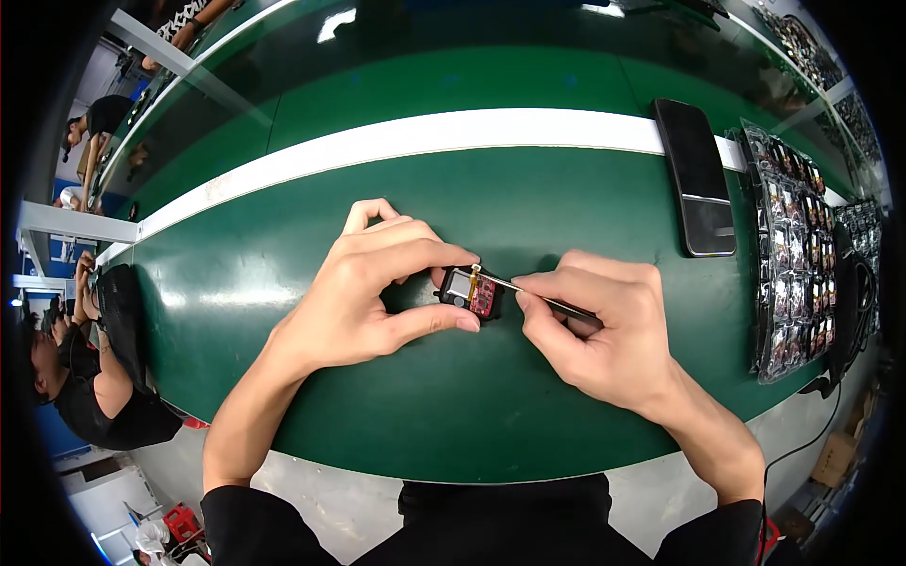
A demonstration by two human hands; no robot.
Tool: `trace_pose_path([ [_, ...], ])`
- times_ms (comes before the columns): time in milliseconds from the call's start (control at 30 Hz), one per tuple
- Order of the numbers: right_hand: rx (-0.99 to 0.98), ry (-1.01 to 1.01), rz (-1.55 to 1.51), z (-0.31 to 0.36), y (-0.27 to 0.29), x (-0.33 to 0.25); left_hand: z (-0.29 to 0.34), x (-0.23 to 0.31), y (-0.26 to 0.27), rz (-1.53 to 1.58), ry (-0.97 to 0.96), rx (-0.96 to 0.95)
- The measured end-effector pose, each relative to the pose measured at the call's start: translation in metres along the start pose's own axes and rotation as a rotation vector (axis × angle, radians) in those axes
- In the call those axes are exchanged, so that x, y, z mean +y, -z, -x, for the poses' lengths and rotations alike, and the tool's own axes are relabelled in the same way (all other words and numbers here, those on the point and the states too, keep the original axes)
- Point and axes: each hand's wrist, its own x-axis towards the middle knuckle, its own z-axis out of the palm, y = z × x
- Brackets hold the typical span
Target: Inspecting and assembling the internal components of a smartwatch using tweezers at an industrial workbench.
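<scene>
A black phone (694,179) lay at the right of the green table (406,415), across the white strip (425,137) that ran along the surface. Just beyond it stood clear plastic trays (793,264) filled with small parts, with a dark cable (857,316) near their outer side. Over at the left, another person in black (113,401) sat by the table's edge.

The small black device (470,293), its red circuit board showing, was between the person's hands, near the middle of the table. The left hand (373,288) came in from the left, thumb and index finger curved around the device and closed on its opposite edges (the fingertips hid parts of its rim). The right hand (604,321), bent inward at the wrist, pinched a slim dark tool (571,309) between thumb and fingers, its tip slanting leftward to the device's upper right; whether it touched the board could not be told.
</scene>
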Motion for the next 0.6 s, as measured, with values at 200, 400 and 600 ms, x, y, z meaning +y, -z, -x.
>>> trace_pose_path([
  [200, 0.067, 0.062, 0.054, 0.0032, -0.0003, 0.0024, 0.0002, -0.0005, -0.0034, -0.005, 0.019, 0.040],
  [400, 0.082, 0.136, 0.133, 0.0045, -0.0029, 0.0042, -0.0003, -0.0008, -0.0030, -0.052, -0.012, 0.046],
  [600, 0.094, 0.164, 0.152, 0.0037, -0.0074, 0.0049, -0.0013, -0.0024, -0.0036, -0.060, -0.036, 0.052],
])
